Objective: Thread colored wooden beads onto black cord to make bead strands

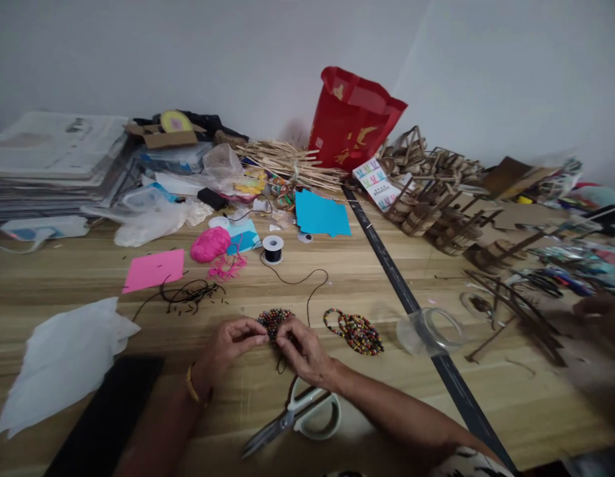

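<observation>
Head view: beaded piece (273, 322) lies on the desk (367, 278) between both hands, just ahead of the fingertips. Left hand (231, 344) and right hand (303, 351) each pinch its near edge, equally close. Scissors (287, 417) lie behind the right wrist.

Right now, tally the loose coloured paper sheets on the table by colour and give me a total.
Pink paper sheet: 1
Large blue paper sheet: 1
Small blue paper sheet, partly under the pink yarn: 1
Total: 3

Both the left hand and the right hand are on the beaded piece, not on any sheet.
</observation>
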A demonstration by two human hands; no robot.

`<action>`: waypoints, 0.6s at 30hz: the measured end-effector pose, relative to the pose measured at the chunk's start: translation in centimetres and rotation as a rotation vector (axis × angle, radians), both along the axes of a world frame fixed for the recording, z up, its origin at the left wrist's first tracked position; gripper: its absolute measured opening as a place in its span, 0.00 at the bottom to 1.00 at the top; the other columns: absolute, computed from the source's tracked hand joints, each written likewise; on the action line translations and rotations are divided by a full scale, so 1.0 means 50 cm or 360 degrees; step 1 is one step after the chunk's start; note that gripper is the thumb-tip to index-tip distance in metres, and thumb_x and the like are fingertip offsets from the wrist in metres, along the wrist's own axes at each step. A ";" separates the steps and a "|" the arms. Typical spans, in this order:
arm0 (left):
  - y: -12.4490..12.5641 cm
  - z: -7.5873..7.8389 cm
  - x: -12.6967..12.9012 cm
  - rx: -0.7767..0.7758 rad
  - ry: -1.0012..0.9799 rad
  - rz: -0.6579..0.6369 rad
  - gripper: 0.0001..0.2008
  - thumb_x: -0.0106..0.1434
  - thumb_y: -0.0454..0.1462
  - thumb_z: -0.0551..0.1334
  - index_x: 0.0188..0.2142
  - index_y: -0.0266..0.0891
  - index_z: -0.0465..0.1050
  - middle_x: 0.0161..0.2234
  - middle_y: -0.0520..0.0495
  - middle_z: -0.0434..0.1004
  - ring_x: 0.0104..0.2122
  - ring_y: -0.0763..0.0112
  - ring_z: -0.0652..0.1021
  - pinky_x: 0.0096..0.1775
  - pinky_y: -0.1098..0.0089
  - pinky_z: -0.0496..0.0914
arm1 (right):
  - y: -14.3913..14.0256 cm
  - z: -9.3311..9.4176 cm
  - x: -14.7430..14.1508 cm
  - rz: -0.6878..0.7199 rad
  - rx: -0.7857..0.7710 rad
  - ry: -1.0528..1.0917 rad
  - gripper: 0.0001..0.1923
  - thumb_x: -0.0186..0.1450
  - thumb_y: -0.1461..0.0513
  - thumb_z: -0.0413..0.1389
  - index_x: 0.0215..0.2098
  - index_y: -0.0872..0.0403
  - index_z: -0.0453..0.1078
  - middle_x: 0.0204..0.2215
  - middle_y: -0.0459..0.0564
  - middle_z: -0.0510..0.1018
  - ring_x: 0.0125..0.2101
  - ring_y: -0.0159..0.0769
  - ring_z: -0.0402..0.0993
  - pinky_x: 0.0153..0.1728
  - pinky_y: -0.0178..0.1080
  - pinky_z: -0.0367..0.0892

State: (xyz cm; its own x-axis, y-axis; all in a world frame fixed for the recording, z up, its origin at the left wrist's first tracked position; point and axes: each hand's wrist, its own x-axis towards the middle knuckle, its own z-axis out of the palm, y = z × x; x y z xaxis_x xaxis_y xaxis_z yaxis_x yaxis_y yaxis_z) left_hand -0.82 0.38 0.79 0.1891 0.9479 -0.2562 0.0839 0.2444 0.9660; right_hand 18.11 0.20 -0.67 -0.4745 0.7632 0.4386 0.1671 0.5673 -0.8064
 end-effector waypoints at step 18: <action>0.000 -0.022 0.001 0.0040 -0.0109 -0.0066 0.08 0.46 0.36 0.67 0.28 0.34 0.74 0.26 0.48 0.79 0.28 0.71 0.76 0.34 0.72 0.70 | 0.004 -0.012 -0.004 -0.0053 -0.0036 0.0089 0.06 0.65 0.63 0.49 0.32 0.56 0.66 0.26 0.49 0.70 0.29 0.32 0.66 0.30 0.35 0.63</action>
